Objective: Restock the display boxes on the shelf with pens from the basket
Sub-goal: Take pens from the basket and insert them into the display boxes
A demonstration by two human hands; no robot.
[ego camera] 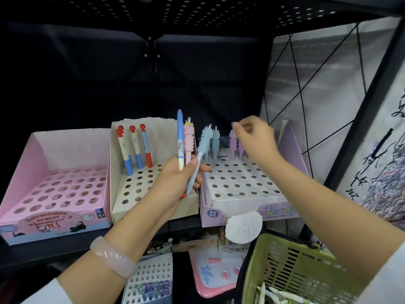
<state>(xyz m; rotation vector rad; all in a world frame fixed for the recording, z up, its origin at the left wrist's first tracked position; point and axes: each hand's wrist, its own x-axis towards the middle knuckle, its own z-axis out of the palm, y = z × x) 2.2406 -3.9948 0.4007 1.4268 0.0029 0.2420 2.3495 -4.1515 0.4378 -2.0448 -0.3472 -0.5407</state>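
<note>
My left hand (175, 183) grips a small bunch of pens (186, 150): a blue-and-yellow one, a pink unicorn pen and a light blue unicorn pen. It hovers between the cream display box (153, 207) and the lilac unicorn box (247, 207). My right hand (256, 139), blurred, reaches over the back row of the unicorn box beside the purple unicorn pens (235, 145); whether it holds anything is unclear. Teal unicorn pens (213, 143) stand in that row. Red-capped pens (135, 148) stand in the cream box. The green basket (285, 266) sits at lower right with pale pens inside.
An empty pink eraser box (54, 222) with holes stands at left on the shelf. A perforated black shelf (197, 12) hangs overhead. On the lower shelf sit a white holed box (151, 279) with pens and a pink tray (210, 273). A scribbled test sheet (385, 172) hangs at right.
</note>
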